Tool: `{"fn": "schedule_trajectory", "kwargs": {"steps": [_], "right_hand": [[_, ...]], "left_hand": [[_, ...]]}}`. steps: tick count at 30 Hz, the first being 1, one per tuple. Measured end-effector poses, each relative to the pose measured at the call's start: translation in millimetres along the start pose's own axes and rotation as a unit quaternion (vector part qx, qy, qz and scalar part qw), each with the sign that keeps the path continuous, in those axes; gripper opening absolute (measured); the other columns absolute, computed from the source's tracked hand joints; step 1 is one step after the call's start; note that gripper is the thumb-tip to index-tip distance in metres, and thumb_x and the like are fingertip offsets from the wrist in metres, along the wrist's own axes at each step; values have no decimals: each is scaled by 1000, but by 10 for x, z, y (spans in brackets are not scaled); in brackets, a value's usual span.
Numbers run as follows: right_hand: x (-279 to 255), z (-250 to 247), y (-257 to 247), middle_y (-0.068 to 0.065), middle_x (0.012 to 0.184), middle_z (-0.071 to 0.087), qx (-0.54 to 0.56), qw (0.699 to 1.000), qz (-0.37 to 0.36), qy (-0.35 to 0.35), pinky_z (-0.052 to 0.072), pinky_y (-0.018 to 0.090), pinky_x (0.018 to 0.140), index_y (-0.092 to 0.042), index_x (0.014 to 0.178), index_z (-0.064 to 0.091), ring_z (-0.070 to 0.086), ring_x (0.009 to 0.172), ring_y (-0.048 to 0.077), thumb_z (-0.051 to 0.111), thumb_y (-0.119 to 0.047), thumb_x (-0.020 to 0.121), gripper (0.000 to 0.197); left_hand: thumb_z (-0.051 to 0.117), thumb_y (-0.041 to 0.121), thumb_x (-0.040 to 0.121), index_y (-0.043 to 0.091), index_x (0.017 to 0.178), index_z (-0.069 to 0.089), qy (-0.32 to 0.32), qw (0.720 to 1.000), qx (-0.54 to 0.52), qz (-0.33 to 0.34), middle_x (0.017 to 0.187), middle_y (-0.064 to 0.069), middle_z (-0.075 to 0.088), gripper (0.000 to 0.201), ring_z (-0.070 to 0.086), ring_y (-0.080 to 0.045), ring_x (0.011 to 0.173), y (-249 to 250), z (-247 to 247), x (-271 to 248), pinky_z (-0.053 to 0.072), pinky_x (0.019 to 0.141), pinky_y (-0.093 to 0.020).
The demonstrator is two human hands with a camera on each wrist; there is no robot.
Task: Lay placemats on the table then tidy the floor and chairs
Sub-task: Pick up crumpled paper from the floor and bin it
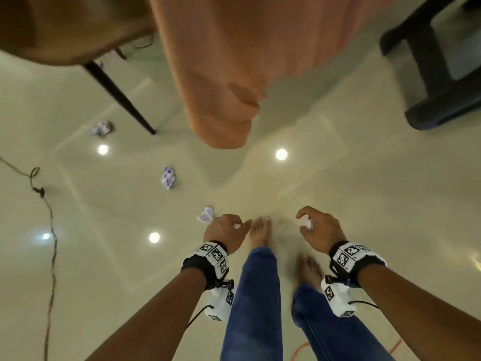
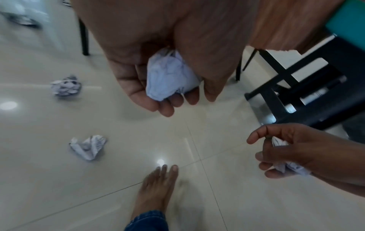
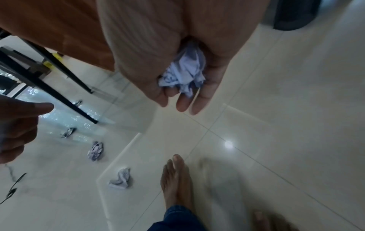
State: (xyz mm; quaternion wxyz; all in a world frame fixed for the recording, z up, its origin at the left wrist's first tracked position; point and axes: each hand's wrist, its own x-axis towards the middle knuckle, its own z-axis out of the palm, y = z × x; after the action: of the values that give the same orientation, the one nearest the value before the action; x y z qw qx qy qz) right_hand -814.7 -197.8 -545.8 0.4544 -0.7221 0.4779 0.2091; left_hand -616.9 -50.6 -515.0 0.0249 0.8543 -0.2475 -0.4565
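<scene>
A glossy cream tiled floor (image 1: 364, 204) mirrors round ceiling lights. The left hand (image 1: 223, 234) has its grip curled around a crumpled paper ball (image 2: 171, 75) tucked in the palm, and the right hand (image 1: 318, 230) likewise clamps a second paper wad (image 3: 183, 75), both hanging low above the person's bare feet (image 1: 260, 233). Just left of the left hand, a loose paper ball (image 1: 206, 214) lies on the floor; another (image 1: 168, 177) lies farther left, and a third (image 1: 102, 128) lies farthest, near a black chair leg (image 1: 121, 96). An orange cloth (image 1: 234, 74) hangs down at the far middle. A dark cable (image 1: 49, 230) trails along the left, and a black frame (image 1: 429, 74) stands at the far right.
</scene>
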Motion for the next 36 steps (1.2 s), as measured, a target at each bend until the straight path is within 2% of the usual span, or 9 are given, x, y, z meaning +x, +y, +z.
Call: {"fn": "schedule_trajectory", "kwargs": {"steps": [4,6,8,13,18,21,27,33,36], "right_hand": [[113,310,-479,0,118,58,-52,996,-40,-57,40,33,103,-31,133,50,57,108,21,57,-11,83,54],[247,586,-697,1,131,57,-65,993,-45,-93,42,33,105,-31,140,46,60,111,23,54,-13,85,58],[384,952,-855,2,131,61,-69,989,-54,-117,50,32,98,-31,137,52,68,100,22,52,-14,87,52],[926,2040,-1147,6,123,67,-152,973,-116,-129,52,29,91,-33,134,55,68,98,26,53,-16,90,47],[1560,3097,-1326,3,152,28,-264,936,-202,-115,54,40,88,-43,146,24,64,100,35,62,-10,83,80],[1862,3422,-1343,3,135,38,-244,948,-184,-82,53,35,71,-38,136,36,62,77,30,55,-13,87,58],[2050,3368,-1524,9,105,62,-268,949,-152,-67,48,35,78,-19,113,50,62,93,36,54,-26,87,28],[2383,3349,-2724,3,99,61,-268,924,-274,3,50,34,71,-25,145,28,60,84,30,60,-29,81,71],[2725,3568,-3037,3,89,48,-335,908,-251,-17,42,30,64,-31,150,13,53,73,28,65,-23,79,88]], "left_hand": [[44,66,87,15,82,72,34,998,-28,-43,87,-7,72,58,64,-28,90,-493,-139,-134,46,73,-29],[45,66,86,16,65,66,59,995,-54,-58,73,-4,69,59,62,-28,81,-787,-168,-108,45,70,-29],[48,65,85,12,51,54,79,990,-89,-78,51,-2,55,63,57,-28,65,-1102,-157,-44,42,61,-29],[47,65,85,8,51,53,114,982,-124,-86,50,-6,54,66,59,-30,61,-1936,-76,327,44,57,-32],[48,62,86,15,63,65,150,966,-195,-84,82,-7,73,55,65,-30,85,-2709,-30,805,53,74,-34],[50,57,87,16,47,43,159,963,-204,-77,50,1,50,58,54,-28,61,-3032,-72,1044,42,56,-29],[54,48,86,4,60,52,177,949,-250,-76,54,-16,56,52,60,-33,60,-3283,-146,1256,49,58,-34],[55,45,86,15,60,54,194,932,-295,-81,58,-1,58,40,57,-25,65,-3397,-267,1334,38,54,-26],[56,44,86,18,59,52,206,926,-307,-70,56,3,54,38,54,-21,61,-3535,-287,1361,35,53,-25]]}}
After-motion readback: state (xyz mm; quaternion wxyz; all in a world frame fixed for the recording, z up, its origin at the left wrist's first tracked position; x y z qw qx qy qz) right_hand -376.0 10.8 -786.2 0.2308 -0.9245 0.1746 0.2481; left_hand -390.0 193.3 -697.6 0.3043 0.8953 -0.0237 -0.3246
